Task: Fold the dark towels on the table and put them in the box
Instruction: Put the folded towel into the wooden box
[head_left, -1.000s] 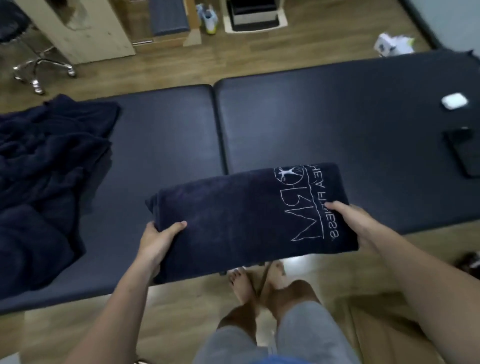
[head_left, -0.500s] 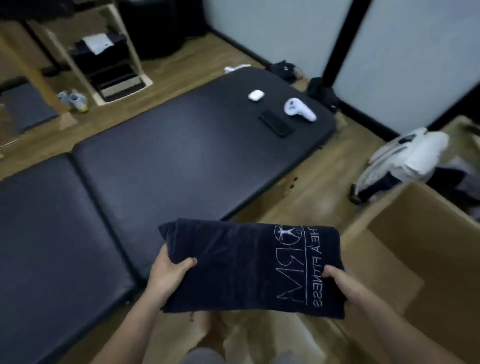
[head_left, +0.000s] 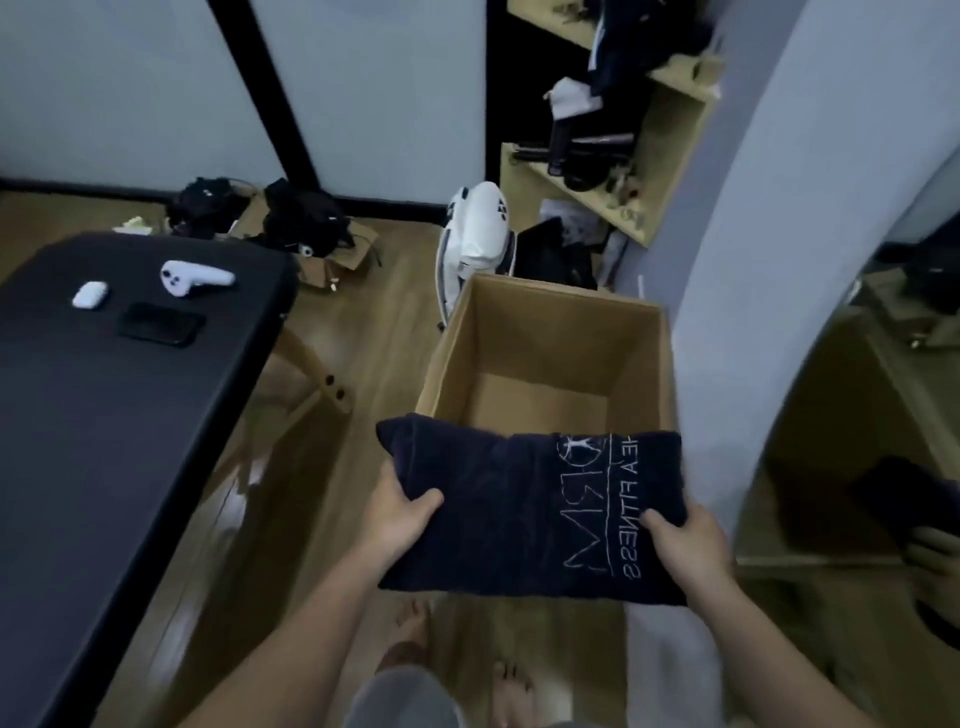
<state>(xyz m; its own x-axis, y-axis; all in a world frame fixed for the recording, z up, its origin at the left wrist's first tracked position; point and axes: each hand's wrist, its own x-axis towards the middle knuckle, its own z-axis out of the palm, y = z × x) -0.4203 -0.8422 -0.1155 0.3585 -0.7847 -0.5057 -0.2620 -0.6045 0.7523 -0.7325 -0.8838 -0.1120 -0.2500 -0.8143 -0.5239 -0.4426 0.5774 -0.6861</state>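
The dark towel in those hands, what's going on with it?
A person holds a folded dark towel with white lettering by both ends: the left hand grips one end, the right hand the other, thumbs on top. It is at the near edge of an open cardboard box on the floor, not yet inside. The visible bottom of the box is bare.

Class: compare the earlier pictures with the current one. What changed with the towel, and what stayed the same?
The folded towel was carried away from the table, which now lies to the left, and up to the near side of the open box. Nothing was let go. The left hand and right hand still grip its ends, thumbs on top, and it stays folded.
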